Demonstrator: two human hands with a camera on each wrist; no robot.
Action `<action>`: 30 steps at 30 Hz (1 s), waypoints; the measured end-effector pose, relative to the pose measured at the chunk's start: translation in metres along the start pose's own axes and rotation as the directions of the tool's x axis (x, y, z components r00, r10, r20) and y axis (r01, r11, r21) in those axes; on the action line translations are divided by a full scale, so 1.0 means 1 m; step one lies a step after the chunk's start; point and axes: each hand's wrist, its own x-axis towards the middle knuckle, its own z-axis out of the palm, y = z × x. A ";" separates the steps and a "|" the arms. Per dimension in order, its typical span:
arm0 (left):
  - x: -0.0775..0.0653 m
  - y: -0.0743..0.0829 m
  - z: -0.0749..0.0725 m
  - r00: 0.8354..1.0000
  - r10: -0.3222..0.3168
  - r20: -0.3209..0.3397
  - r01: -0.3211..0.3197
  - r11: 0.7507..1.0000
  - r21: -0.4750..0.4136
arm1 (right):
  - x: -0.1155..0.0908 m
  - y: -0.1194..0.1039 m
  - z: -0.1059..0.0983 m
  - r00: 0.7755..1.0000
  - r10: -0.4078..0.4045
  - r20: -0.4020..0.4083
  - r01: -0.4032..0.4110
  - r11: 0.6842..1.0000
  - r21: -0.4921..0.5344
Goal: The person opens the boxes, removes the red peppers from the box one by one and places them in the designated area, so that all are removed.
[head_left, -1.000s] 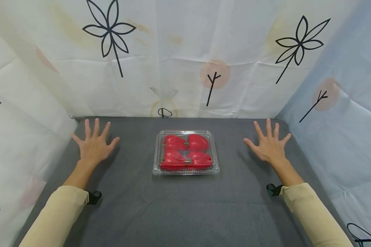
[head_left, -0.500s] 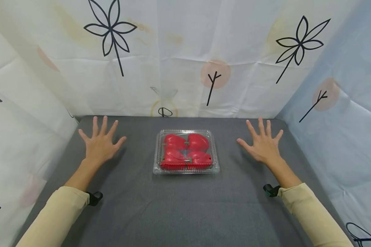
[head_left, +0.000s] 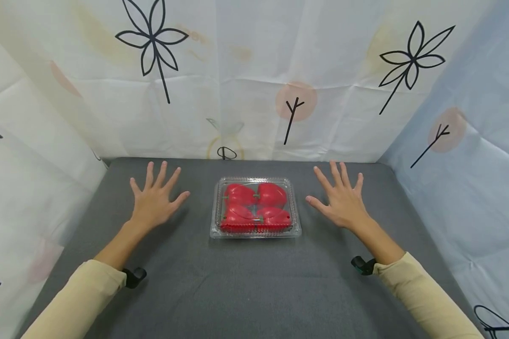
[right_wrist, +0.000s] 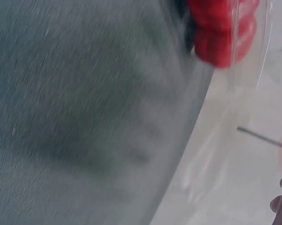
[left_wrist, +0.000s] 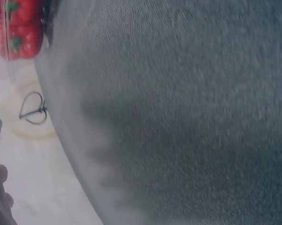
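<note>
A lidded clear plastic box sits on the grey cloth, with several red bell peppers packed inside. Left of it, my left hand is spread with straight fingers and holds nothing. On the other side my right hand is also spread wide, its thumb pointing toward the box's right side. A gap of cloth separates each hand from the box. The left wrist view catches red peppers with green stems at its upper left corner; in the right wrist view the peppers appear at the top, blurred.
Grey cloth covers the table. White printed curtains rise at the back, on the left and on the right. Each forearm wears a beige sleeve and a black wrist device.
Both hands have moved inward, my left to the right and my right to the left, closer to the box. The box has stayed where it was.
</note>
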 end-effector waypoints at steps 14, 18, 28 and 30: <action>-0.014 0.031 0.007 0.987 0.116 0.109 -0.103 0.987 -0.123 | -0.005 -0.054 0.007 0.951 -0.310 -0.012 0.310 0.949 0.059; -0.018 0.038 0.010 0.978 0.148 0.150 -0.115 0.972 -0.204 | -0.006 -0.064 0.010 0.919 -0.395 -0.017 0.395 0.915 0.082; -0.026 0.045 0.013 0.954 0.200 0.225 -0.089 0.901 -0.424 | -0.007 -0.084 0.021 0.855 -0.519 -0.024 0.518 0.849 0.102; -0.027 0.046 0.014 0.948 0.216 0.236 -0.088 0.885 -0.457 | -0.007 -0.087 0.023 0.832 -0.553 -0.046 0.555 0.826 0.101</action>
